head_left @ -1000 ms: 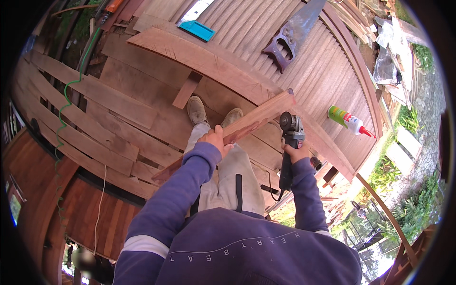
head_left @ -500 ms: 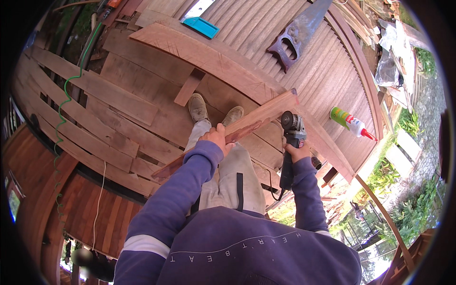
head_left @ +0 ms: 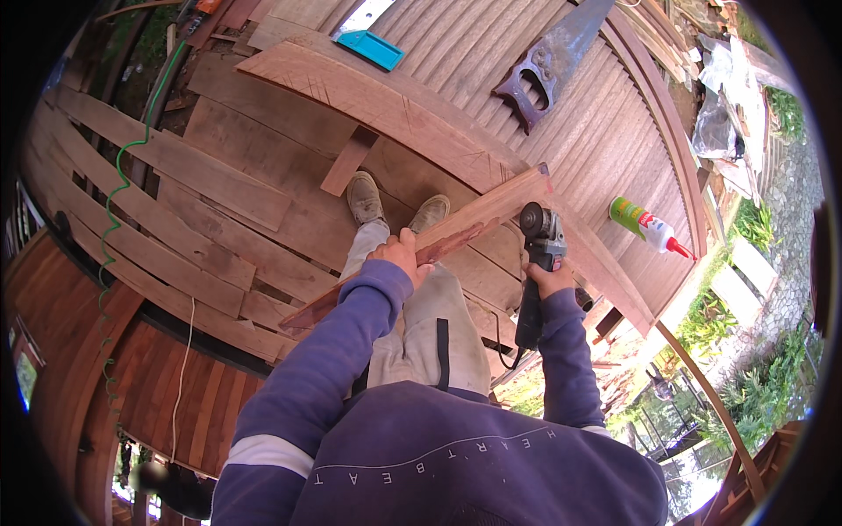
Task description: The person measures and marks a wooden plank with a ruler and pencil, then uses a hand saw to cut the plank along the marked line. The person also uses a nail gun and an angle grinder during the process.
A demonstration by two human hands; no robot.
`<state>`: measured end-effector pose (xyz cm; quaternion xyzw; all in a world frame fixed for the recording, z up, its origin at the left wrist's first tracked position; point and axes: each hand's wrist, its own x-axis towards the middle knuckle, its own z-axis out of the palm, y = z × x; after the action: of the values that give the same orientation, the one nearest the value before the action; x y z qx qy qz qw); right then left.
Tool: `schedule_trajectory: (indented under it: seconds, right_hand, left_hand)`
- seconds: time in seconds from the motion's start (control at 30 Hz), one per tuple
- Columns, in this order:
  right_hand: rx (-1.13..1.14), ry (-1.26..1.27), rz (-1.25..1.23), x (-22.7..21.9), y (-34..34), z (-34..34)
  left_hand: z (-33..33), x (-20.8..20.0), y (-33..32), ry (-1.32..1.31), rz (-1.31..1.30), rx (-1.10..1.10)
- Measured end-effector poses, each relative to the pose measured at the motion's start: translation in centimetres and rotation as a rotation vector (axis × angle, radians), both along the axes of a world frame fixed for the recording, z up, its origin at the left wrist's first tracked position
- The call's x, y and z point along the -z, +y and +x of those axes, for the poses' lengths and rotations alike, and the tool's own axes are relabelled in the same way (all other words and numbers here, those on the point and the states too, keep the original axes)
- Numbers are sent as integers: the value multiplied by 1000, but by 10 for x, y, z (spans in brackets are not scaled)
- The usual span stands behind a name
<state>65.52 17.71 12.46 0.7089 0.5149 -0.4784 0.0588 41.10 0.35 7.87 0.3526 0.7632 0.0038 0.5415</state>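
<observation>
While a wooden board (head_left: pixel 491 209) is gripped by the left hand (head_left: pixel 400 256), with the fingers closed around it, an angle grinder (head_left: pixel 545 247) is held by the right hand (head_left: pixel 552 278), its fingers wrapped about the body. The board is slanted above the legs (head_left: pixel 452 329), and its far end is seen over the edge of the slatted worktop (head_left: pixel 605 131). The disc (head_left: pixel 531 219) is held just beside the board; contact cannot be told. On the worktop, a handsaw (head_left: pixel 561 57), a teal-handled square (head_left: pixel 369 50) and a red-tipped bottle (head_left: pixel 649 225) are seen.

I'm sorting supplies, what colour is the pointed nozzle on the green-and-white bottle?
The pointed nozzle is red; best view: head.
</observation>
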Motion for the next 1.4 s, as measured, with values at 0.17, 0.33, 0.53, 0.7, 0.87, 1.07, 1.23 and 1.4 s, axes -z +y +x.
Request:
schedule_trajectory:
  seconds: [0.17,0.33,0.53,0.7,0.87,1.07,1.23,1.4]
  right_hand:
    - [27,3,23,6,1,4]
    - [56,39,26,12,2,7]
    - [54,24,10,6,4,-3]
    - [47,-8,-17,1,8,-9]
    - [38,9,28,9,10,-1]
    - [80,22,34,8,12,-10]
    - [61,-17,5,2,18,-20]
    - [68,15,37,5,23,-24]
  left_hand:
    - [1,1,-1,6,4,1]
    - [1,0,-1,3,12,-10]
    - [0,-1,0,-8,-5,-9]
    - [-1,-1,0,-17,-8,-13]
    - [-2,-4,1,-20,-7,-24]
    - [0,-3,0,-12,-7,-21]
    - [-3,-5,2,-24,-9,-24]
    - [-1,-3,1,-19,-9,-26]
